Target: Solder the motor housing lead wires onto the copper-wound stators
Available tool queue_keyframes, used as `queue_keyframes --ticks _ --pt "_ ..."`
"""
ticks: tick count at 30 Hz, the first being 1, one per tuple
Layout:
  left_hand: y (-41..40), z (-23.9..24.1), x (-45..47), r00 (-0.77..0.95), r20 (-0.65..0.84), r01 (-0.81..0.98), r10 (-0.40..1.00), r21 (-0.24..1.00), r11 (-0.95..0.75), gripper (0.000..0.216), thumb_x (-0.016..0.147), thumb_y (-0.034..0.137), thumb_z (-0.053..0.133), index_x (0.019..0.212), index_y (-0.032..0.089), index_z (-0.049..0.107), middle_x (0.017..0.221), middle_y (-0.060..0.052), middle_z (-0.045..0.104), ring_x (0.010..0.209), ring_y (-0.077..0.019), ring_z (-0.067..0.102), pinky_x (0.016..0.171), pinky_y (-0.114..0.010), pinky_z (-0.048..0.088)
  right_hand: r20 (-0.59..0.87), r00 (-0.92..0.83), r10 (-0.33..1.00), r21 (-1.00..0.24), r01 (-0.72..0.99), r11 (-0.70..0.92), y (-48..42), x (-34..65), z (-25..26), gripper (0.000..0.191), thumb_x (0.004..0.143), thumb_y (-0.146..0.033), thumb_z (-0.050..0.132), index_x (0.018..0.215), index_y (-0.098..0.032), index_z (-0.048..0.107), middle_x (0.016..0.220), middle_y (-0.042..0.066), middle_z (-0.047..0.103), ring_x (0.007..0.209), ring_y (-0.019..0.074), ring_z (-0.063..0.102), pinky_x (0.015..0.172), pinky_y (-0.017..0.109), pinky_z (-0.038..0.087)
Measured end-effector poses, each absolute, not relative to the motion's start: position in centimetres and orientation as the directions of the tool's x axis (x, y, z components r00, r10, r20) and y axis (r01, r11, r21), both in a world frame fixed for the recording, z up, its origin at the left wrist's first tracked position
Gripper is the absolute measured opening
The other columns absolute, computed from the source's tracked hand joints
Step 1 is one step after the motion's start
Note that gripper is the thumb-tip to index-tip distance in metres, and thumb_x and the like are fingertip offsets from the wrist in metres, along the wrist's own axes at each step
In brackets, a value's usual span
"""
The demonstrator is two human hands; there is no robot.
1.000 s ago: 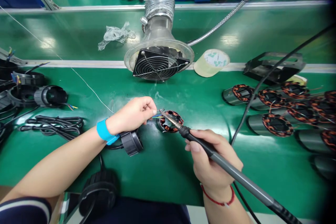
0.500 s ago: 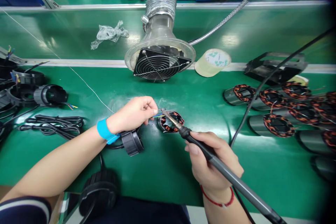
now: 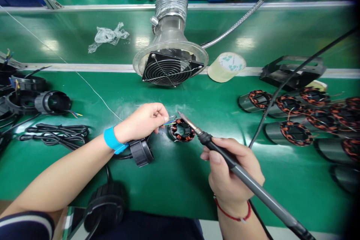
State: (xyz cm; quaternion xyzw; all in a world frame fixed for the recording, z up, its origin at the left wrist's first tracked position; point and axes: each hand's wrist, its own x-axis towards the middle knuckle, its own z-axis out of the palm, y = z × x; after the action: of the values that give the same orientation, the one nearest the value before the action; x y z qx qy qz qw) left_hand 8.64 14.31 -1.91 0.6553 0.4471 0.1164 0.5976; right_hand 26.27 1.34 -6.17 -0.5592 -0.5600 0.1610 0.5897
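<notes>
soldering step: left hand point(image 3: 143, 122) pinches wires point(image 3: 169, 121) at the stator point(image 3: 182, 130), right hand point(image 3: 232, 174) grips the iron point(image 3: 225, 157); next, tip must meet the wires.

Bright overhead light, glare on mat point(image 3: 84, 37), dark warped right edge.

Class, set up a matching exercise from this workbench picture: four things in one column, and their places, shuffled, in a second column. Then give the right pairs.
Things
1. soldering iron
2. tape roll
3. plastic bag
4. wires

Places
A. on the far belt
B. pinched by the left hand
C. right of the fan
D. in the right hand

Pairs: 1-D, 2-C, 3-A, 4-B
</notes>
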Motion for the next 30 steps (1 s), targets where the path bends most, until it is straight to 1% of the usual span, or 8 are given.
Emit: queue_keyframes --ticks 3,6,9,12,14,18,24,30 --pt "14.3 -1.9 8.7 0.569 -0.381 0.45 0.728 0.886 0.112 0.008 0.083 0.014 0.052 0.075 0.014 0.051 0.058 0.005 0.051 0.048 -0.0057 0.049 0.047 -0.017 0.038 0.482 0.321 0.815 -0.821 0.49 0.292 1.4 26.2 -6.1 0.031 0.081 -0.016 0.063 0.111 -0.024 0.063 0.089 0.003 0.067 0.066 0.0173 0.066 0.059 0.035 0.055" --pt "14.3 -1.9 8.7 0.561 -0.388 0.45 0.731 0.884 0.124 0.009 0.083 0.014 0.051 0.074 0.014 0.051 0.057 0.005 0.05 0.047 -0.0057 0.048 0.047 -0.017 0.037 0.388 0.31 0.868 -0.849 0.486 0.207 1.6 25.8 -5.1 0.042 0.084 -0.019 0.062 0.124 -0.027 0.056 0.105 0.006 0.068 0.075 0.0199 0.069 0.066 0.038 0.059" --pt "14.3 -1.8 8.7 0.562 -0.392 0.445 0.728 0.886 0.133 0.01 0.084 0.015 0.051 0.074 0.014 0.051 0.057 0.005 0.05 0.047 -0.0056 0.047 0.047 -0.017 0.036 0.284 0.28 0.917 -0.89 0.434 0.143 2.1 25.5 -3.1 0.038 0.091 -0.023 0.053 0.129 -0.029 0.049 0.102 0.003 0.07 0.075 0.0184 0.071 0.071 0.037 0.06" --pt "14.3 -1.9 8.6 0.56 -0.394 0.45 0.728 0.883 0.131 0.01 0.084 0.016 0.052 0.075 0.014 0.051 0.061 0.004 0.053 0.048 -0.0056 0.047 0.048 -0.018 0.036 0.246 0.186 0.951 -0.86 0.495 0.126 3.1 25.2 -1.5 0.028 0.093 -0.024 0.048 0.121 -0.028 0.052 0.095 0.002 0.072 0.086 0.0185 0.071 0.076 0.034 0.058" --pt "14.3 -1.9 8.6 0.554 -0.398 0.456 0.731 0.88 0.133 0.01 0.084 0.017 0.051 0.075 0.014 0.051 0.061 0.004 0.053 0.049 -0.0059 0.047 0.048 -0.018 0.036 0.23 0.126 0.965 -0.838 0.529 0.13 3.9 25.0 -1.4 0.03 0.091 -0.024 0.05 0.121 -0.027 0.049 0.104 0.004 0.07 0.099 0.0196 0.067 0.081 0.034 0.056" --pt "14.3 -2.0 8.5 0.549 -0.39 0.452 0.739 0.883 0.13 0.009 0.083 0.018 0.052 0.074 0.015 0.051 0.06 0.004 0.051 0.049 -0.0065 0.048 0.049 -0.018 0.036 0.222 0.132 0.966 -0.826 0.552 0.114 5.1 24.2 -3.1 0.042 0.085 -0.023 0.054 0.125 -0.026 0.041 0.127 0.01 0.057 0.118 0.0233 0.055 0.099 0.045 0.045" --pt "14.4 -2.1 8.4 0.562 -0.373 0.449 0.738 0.887 0.106 0.01 0.082 0.02 0.051 0.074 0.014 0.051 0.064 0.003 0.052 0.05 -0.006 0.048 0.049 -0.018 0.036 0.27 0.116 0.956 -0.819 0.55 0.165 5.4 23.5 -5.1 0.04 0.087 -0.021 0.052 0.125 -0.024 0.041 0.11 0.008 0.066 0.108 0.0237 0.06 0.096 0.049 0.044" --pt "14.3 -2.1 8.2 0.583 -0.337 0.417 0.739 0.905 0.084 0.01 0.082 0.02 0.051 0.074 0.015 0.05 0.058 0.005 0.05 0.048 -0.0067 0.047 0.048 -0.018 0.036 0.495 0.102 0.863 -0.684 0.658 0.314 5.8 23.1 -5.7 0.046 0.085 -0.018 0.056 0.128 -0.026 0.04 0.099 0.004 0.066 0.095 0.0212 0.06 0.089 0.045 0.046"
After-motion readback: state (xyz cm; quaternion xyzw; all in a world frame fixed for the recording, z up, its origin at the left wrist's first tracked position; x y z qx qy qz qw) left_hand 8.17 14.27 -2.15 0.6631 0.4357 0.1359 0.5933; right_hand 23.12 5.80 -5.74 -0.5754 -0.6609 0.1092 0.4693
